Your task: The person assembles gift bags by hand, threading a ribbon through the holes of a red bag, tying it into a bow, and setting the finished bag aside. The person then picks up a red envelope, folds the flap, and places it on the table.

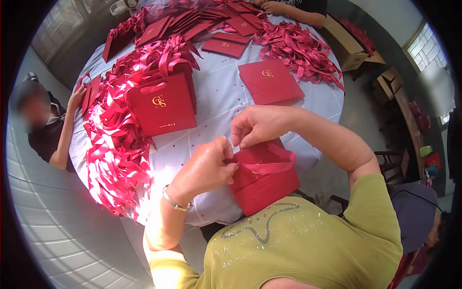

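Observation:
A red paper gift bag (pixel 267 189) with a gold emblem lies tilted at the table's near edge, against my front. A pink-red ribbon handle (pixel 272 167) loops across its face. My left hand (pixel 204 166), with a bracelet on the wrist, is closed at the bag's left edge, its fingertips on the ribbon's end. Just above the bag's top edge, my right hand (pixel 262 126) is curled in a pinch close to the left fingers. Whatever is between its fingertips is too small to make out.
Upright red bags (pixel 166 108) stand left, beside a long heap of ribbons (pixel 115 154). Flat red bags (pixel 269 81) lie ahead, with another ribbon pile (pixel 301 50) behind. Two people's hands (pixel 79 94) rest at the round table's left and far sides. Cardboard boxes (pixel 344 45) stand right.

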Action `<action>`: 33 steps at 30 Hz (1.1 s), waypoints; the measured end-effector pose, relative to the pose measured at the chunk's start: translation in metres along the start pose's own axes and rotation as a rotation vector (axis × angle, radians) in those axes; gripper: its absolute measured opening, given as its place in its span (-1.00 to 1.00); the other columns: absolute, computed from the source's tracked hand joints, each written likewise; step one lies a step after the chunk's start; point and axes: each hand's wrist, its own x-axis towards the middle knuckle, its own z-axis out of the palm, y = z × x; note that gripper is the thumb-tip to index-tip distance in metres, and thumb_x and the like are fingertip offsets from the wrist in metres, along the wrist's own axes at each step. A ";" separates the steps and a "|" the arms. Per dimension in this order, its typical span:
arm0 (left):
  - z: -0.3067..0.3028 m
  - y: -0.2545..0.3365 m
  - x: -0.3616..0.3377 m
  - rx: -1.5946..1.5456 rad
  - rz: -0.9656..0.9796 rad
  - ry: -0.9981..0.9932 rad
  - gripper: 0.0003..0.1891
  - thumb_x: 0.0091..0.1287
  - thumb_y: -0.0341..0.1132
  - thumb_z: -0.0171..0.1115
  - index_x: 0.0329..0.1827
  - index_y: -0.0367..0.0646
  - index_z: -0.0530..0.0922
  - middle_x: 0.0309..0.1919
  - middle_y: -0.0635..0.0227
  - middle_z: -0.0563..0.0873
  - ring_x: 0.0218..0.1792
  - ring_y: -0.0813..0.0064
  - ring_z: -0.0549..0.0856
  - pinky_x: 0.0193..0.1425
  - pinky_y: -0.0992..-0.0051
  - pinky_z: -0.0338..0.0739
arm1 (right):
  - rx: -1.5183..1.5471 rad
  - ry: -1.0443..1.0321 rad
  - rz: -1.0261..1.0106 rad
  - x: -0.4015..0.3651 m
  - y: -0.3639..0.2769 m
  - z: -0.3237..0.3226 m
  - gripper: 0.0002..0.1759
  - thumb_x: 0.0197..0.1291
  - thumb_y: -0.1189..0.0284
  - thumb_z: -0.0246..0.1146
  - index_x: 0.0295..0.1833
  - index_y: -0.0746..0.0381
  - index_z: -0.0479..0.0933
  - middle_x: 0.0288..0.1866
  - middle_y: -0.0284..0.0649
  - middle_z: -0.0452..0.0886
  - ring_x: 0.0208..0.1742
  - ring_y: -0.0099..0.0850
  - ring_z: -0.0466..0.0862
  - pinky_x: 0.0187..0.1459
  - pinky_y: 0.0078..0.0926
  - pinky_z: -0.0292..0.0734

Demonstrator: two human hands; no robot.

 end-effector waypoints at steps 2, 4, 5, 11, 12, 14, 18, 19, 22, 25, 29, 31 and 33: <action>0.004 0.000 -0.002 0.007 0.035 0.018 -0.78 0.24 -0.60 0.32 -0.32 -0.27 0.38 -0.53 0.39 0.60 -0.49 0.50 0.78 -0.50 0.56 0.58 | -0.072 -0.018 -0.007 0.007 -0.003 0.002 -0.79 0.22 0.51 0.36 -0.04 0.31 0.62 -0.22 -0.29 0.74 -0.18 -0.57 0.70 -0.15 -0.55 0.61; 0.004 -0.001 -0.005 0.016 0.072 0.030 -0.77 0.25 -0.60 0.32 -0.34 -0.27 0.37 -0.54 0.38 0.60 -0.48 0.50 0.78 -0.49 0.56 0.59 | -0.115 -0.119 0.077 0.017 -0.005 0.005 -0.75 0.20 0.49 0.36 -0.01 0.31 0.61 -0.21 -0.27 0.75 -0.17 -0.56 0.69 -0.16 -0.55 0.60; 0.004 0.000 -0.005 0.006 0.057 0.027 -0.76 0.26 -0.60 0.32 -0.34 -0.27 0.36 -0.55 0.38 0.61 -0.47 0.49 0.79 -0.49 0.57 0.59 | -0.113 -0.114 0.074 0.021 -0.004 0.006 -0.75 0.20 0.49 0.36 -0.01 0.31 0.61 -0.21 -0.27 0.75 -0.17 -0.56 0.69 -0.16 -0.55 0.60; 0.001 0.002 -0.007 0.018 0.035 -0.015 -0.75 0.27 -0.61 0.32 -0.35 -0.25 0.35 -0.57 0.38 0.60 -0.44 0.47 0.81 -0.50 0.57 0.57 | 0.018 -0.201 0.223 0.036 -0.006 0.011 -0.72 0.03 0.56 0.36 -0.08 0.27 0.63 -0.36 -0.37 0.67 -0.38 -0.59 0.60 -0.39 -0.60 0.46; 0.002 0.002 -0.007 0.025 0.028 -0.020 -0.75 0.27 -0.61 0.32 -0.35 -0.25 0.36 -0.57 0.39 0.60 -0.44 0.47 0.81 -0.50 0.57 0.57 | 0.107 -0.239 0.231 0.040 -0.001 0.012 -0.72 -0.01 0.57 0.36 -0.10 0.25 0.63 -0.39 -0.39 0.65 -0.42 -0.60 0.57 -0.42 -0.61 0.41; 0.002 0.004 -0.007 0.046 0.032 -0.040 -0.75 0.27 -0.61 0.33 -0.35 -0.25 0.36 -0.58 0.39 0.60 -0.44 0.47 0.81 -0.51 0.57 0.56 | 0.198 -0.275 0.239 0.043 0.006 0.013 -0.72 -0.05 0.59 0.36 -0.13 0.24 0.64 -0.41 -0.41 0.62 -0.46 -0.61 0.54 -0.46 -0.63 0.36; 0.000 -0.002 -0.005 0.084 0.011 -0.059 -0.76 0.25 -0.59 0.36 -0.32 -0.25 0.39 -0.59 0.38 0.61 -0.45 0.46 0.81 -0.51 0.58 0.55 | 0.258 -0.214 0.318 0.045 0.008 0.019 -0.71 -0.11 0.63 0.39 -0.17 0.23 0.63 -0.39 -0.41 0.63 -0.46 -0.63 0.55 -0.47 -0.66 0.36; 0.000 -0.001 -0.004 0.083 0.011 -0.060 -0.76 0.25 -0.59 0.36 -0.32 -0.25 0.39 -0.59 0.38 0.61 -0.45 0.46 0.81 -0.51 0.58 0.55 | 0.305 -0.170 0.318 0.046 0.011 0.021 -0.70 -0.12 0.65 0.39 -0.18 0.23 0.63 -0.39 -0.40 0.64 -0.47 -0.62 0.55 -0.48 -0.65 0.37; 0.001 0.001 -0.003 0.129 0.016 -0.059 -0.75 0.22 -0.56 0.39 -0.28 -0.27 0.40 -0.58 0.35 0.62 -0.47 0.45 0.80 -0.51 0.55 0.53 | 0.389 -0.055 0.312 0.048 0.021 0.029 -0.69 -0.13 0.67 0.40 -0.19 0.24 0.59 -0.36 -0.35 0.64 -0.47 -0.58 0.56 -0.48 -0.62 0.40; 0.002 0.003 -0.004 0.143 0.017 -0.079 -0.74 0.22 -0.55 0.39 -0.24 -0.27 0.40 -0.59 0.30 0.65 -0.49 0.45 0.80 -0.51 0.52 0.52 | 0.433 0.106 0.319 0.045 0.017 0.022 -0.68 -0.12 0.66 0.40 -0.18 0.25 0.54 -0.34 -0.29 0.64 -0.44 -0.52 0.59 -0.46 -0.58 0.44; 0.003 0.002 -0.003 0.152 0.055 -0.083 -0.78 0.25 -0.55 0.34 -0.23 -0.28 0.41 -0.60 0.25 0.69 -0.52 0.47 0.78 -0.50 0.51 0.52 | 0.276 0.300 0.243 0.046 0.013 0.017 -0.72 -0.07 0.60 0.40 -0.19 0.27 0.52 -0.34 -0.24 0.64 -0.38 -0.45 0.63 -0.37 -0.46 0.53; 0.002 0.001 -0.001 0.158 0.039 -0.086 -0.80 0.26 -0.55 0.32 -0.23 -0.28 0.41 -0.60 0.25 0.70 -0.53 0.47 0.78 -0.49 0.52 0.52 | 0.154 0.336 0.178 0.048 0.015 0.013 -0.74 -0.06 0.59 0.39 -0.21 0.29 0.53 -0.33 -0.22 0.65 -0.35 -0.44 0.64 -0.33 -0.43 0.56; 0.003 -0.007 -0.001 0.143 0.063 -0.115 -0.83 0.29 -0.54 0.30 -0.23 -0.29 0.42 -0.57 0.28 0.71 -0.53 0.50 0.77 -0.49 0.54 0.53 | -0.021 0.452 0.068 0.055 0.020 0.005 -0.77 -0.05 0.56 0.38 -0.22 0.31 0.55 -0.31 -0.19 0.67 -0.27 -0.42 0.66 -0.25 -0.41 0.59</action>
